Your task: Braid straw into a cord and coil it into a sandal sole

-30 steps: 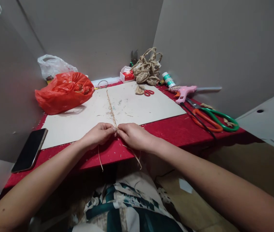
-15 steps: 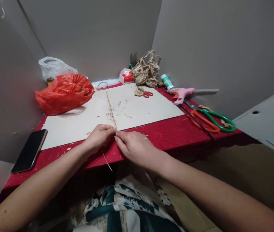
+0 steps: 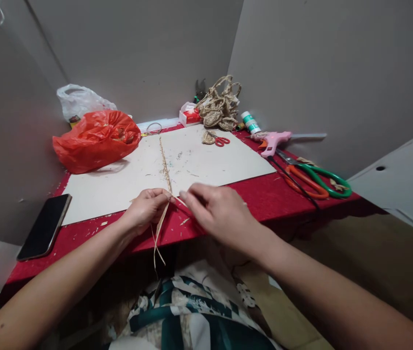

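Observation:
A thin straw braid (image 3: 164, 167) with frayed fibres runs away from me across the white board (image 3: 228, 165). My left hand (image 3: 148, 206) pinches its near end between thumb and fingers, at the front edge of the board. Below that hand, loose straw strands (image 3: 159, 228) dangle over the table edge. My right hand (image 3: 224, 211), slightly blurred, is closed on a pale strand (image 3: 179, 199) that stretches from the pinched end toward its fingertips.
A red plastic bag (image 3: 97, 141) and a phone (image 3: 44, 227) are on the left. Coiled straw cord (image 3: 221, 107), small red-handled scissors (image 3: 221, 141), a pink glue gun (image 3: 275, 141) and large scissors (image 3: 328, 180) lie at the back and right. Grey panels (image 3: 148, 48) enclose the red-covered table.
My right hand has moved right and slightly up, away from my left hand, drawing a strand out. A wider straw strand now hangs below my left hand, which stays at the braid.

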Demonstrator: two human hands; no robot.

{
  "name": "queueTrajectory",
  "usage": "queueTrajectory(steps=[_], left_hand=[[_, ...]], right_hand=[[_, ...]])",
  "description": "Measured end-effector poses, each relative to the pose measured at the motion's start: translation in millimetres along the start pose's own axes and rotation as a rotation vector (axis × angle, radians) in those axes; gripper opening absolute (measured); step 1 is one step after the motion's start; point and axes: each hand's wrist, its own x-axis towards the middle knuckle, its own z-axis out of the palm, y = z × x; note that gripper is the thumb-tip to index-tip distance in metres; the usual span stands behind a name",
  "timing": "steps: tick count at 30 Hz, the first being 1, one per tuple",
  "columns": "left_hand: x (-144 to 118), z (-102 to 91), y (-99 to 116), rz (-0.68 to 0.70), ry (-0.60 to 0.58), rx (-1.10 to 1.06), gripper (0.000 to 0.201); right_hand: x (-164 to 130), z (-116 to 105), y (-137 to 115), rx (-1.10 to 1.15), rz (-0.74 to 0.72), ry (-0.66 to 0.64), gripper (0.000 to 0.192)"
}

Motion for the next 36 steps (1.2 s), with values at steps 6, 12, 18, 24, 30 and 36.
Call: queueTrajectory(steps=[6, 12, 18, 24, 30, 36], left_hand=[[2, 0.8, 3, -0.003, -0.052, 0.014, 0.023], [4, -1.2, 2, 0.069, -0.059, 0.237, 0.019], [-6, -6.4, 12, 0.288, 0.017, 0.861, 0.028], [-27, 10.7, 5, 0.396, 0.186, 1.415, 0.022], [-56, 16.0, 2, 0.357, -0.020, 1.186, 0.023], [-31, -3.5, 31, 0.442, 0.240, 0.746, 0.018]], right_hand=[[45, 28, 20, 0.484, 0.132, -0.335, 0.036], [50, 30, 25, 0.781, 0.285, -0.537, 0.039], [43, 39, 20, 1.025, 0.433, -0.398, 0.036], [36, 43, 7, 1.216, 0.528, -0.297, 0.032], [34, 38, 13, 1.395, 0.563, -0.416, 0.018], [36, 35, 24, 1.498, 0.513, -0.510, 0.020]])
